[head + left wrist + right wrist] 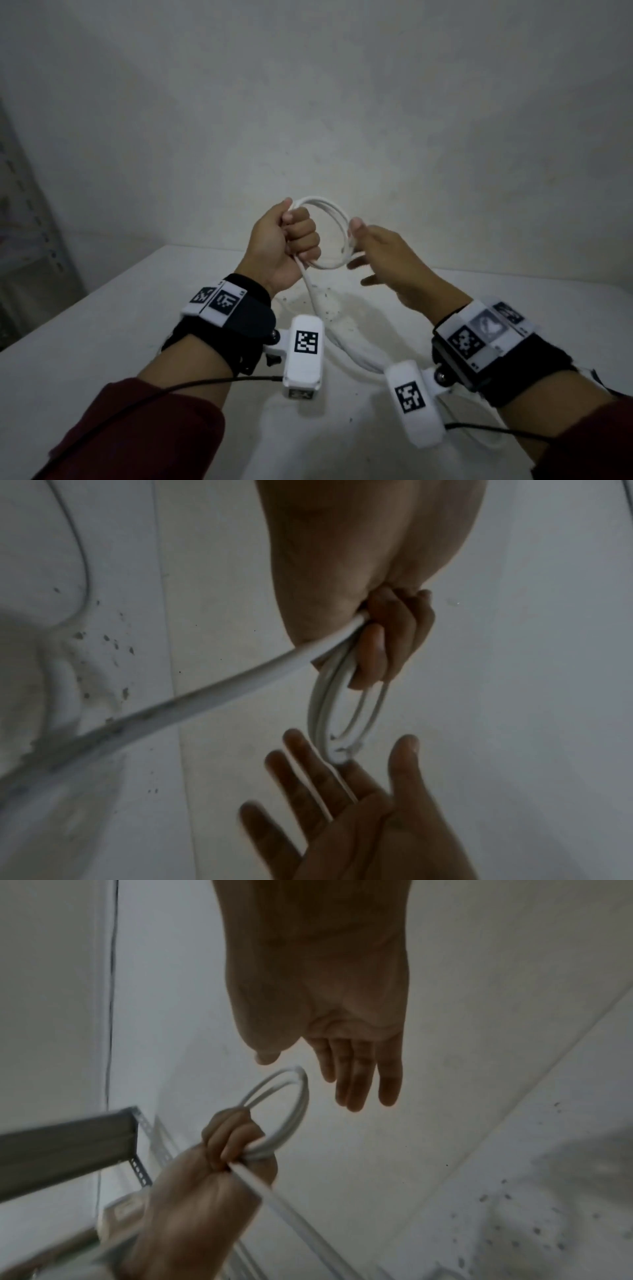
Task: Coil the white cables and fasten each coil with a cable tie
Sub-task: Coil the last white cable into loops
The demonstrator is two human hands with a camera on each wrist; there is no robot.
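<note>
A white cable is wound into a small coil (pixel 334 209) held above the table. My left hand (pixel 294 236) grips the coil's left side in a fist, fingers curled round the strands (pixel 387 642). The cable's loose tail (pixel 317 298) drops from that fist onto the table and trails toward me. My right hand (pixel 363 246) is open at the coil's right side, with the thumb up against the loop and the fingers spread below it. In the right wrist view the coil (pixel 294 1104) sits between the thumb and the straight fingers (pixel 356 1085). No cable tie can be made out.
The white table (pixel 137 325) has dark specks under the hands, and more white cable lies on it near my wrists (pixel 356 353). A plain wall stands close behind. A metal shelf frame (pixel 68 1145) is off to the left.
</note>
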